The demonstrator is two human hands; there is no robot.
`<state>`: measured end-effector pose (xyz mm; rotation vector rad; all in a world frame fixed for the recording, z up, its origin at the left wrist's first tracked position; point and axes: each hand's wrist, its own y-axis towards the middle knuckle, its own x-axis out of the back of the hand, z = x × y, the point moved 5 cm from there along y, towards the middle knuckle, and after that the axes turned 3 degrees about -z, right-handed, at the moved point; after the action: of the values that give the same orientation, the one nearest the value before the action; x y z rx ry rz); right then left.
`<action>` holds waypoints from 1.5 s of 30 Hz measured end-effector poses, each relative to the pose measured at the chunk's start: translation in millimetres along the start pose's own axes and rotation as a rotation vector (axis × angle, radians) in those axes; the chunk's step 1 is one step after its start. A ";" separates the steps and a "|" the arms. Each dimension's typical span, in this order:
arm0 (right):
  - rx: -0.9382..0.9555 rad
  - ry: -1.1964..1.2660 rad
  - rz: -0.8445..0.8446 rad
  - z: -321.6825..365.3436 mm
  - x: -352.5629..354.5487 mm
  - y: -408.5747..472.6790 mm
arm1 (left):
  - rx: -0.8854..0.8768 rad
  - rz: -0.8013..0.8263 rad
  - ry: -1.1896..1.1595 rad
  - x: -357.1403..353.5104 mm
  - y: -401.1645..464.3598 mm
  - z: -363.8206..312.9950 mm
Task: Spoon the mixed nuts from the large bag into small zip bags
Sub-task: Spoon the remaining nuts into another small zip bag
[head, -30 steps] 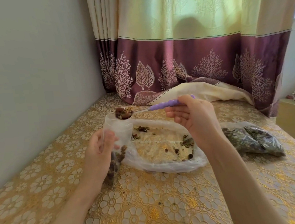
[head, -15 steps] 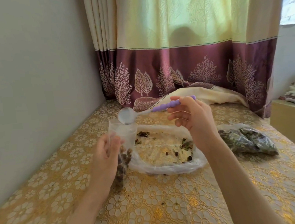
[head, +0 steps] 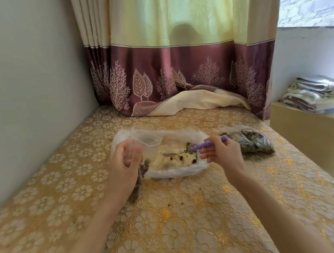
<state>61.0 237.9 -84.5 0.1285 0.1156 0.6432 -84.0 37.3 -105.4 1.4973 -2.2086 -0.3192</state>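
Purple is the handle of the spoon (head: 207, 144), pinched by the right hand (head: 222, 154) in the middle of the frame. Its metal bowl lies low inside the large bag (head: 193, 169), near a few mixed nuts (head: 188, 145). The left hand (head: 125, 163) curls round the small zip bag (head: 143, 142), which looks partly full. Both bags sit on the gold flowered table (head: 170, 226).

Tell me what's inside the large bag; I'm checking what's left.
Inside the large bag: a few scattered nuts and the spoon's bowl. The right hand covers part of it.
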 end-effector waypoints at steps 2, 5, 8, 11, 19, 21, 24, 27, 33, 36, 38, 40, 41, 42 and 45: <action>0.032 -0.007 0.065 -3.9 -1.5 -8.7 | -0.002 0.016 -0.019 -2.3 -1.1 1.0; 0.088 -0.062 0.153 -5.6 -4.8 -20.3 | -0.003 0.026 -0.026 -4.1 -2.1 0.0; 0.140 -0.088 0.179 -4.4 -1.7 -30.5 | -0.011 0.056 -0.025 -7.8 -4.3 -2.8; 0.159 -0.090 0.141 -6.1 8.5 -40.0 | -0.001 0.123 -0.001 -14.3 -8.1 -2.4; 0.026 0.048 -0.084 -22.6 30.4 -52.0 | 0.003 0.204 0.129 -23.8 -12.6 11.8; 0.031 0.064 -0.098 -22.5 30.0 -54.8 | -0.007 0.200 0.144 -24.1 -13.1 14.2; 0.065 0.054 -0.131 -22.1 29.5 -56.9 | -0.024 0.195 0.146 -25.2 -13.4 14.2; 0.121 0.040 -0.097 -17.8 23.7 -59.3 | -0.031 0.196 0.145 -26.8 -14.1 14.5; 0.095 0.008 -0.036 -21.3 13.8 -63.1 | -0.042 0.190 0.147 -23.4 -11.3 16.5; 0.117 0.022 -0.116 -18.6 21.8 -63.5 | -0.064 0.187 0.182 -21.5 -10.8 16.4; 0.158 -0.005 -0.165 -15.2 27.3 -64.3 | -0.080 0.192 0.213 -21.6 -11.3 15.8; 0.194 -0.045 -0.209 -11.0 31.4 -66.6 | -0.087 0.191 0.241 -20.9 -11.1 16.2; 0.207 -0.058 -0.223 -8.9 32.7 -68.0 | -0.088 0.189 0.247 -20.5 -10.8 16.5; 0.219 -0.071 -0.232 -7.0 33.5 -69.3 | -0.089 0.188 0.247 -20.2 -10.6 17.0; 0.242 -0.108 -0.257 -3.9 35.6 -72.4 | -0.090 0.189 0.261 -20.8 -11.3 17.9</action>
<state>131.3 202.3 -101.9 0.3753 0.1038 0.3633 -77.1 51.1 -130.8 1.1977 -2.0775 -0.1501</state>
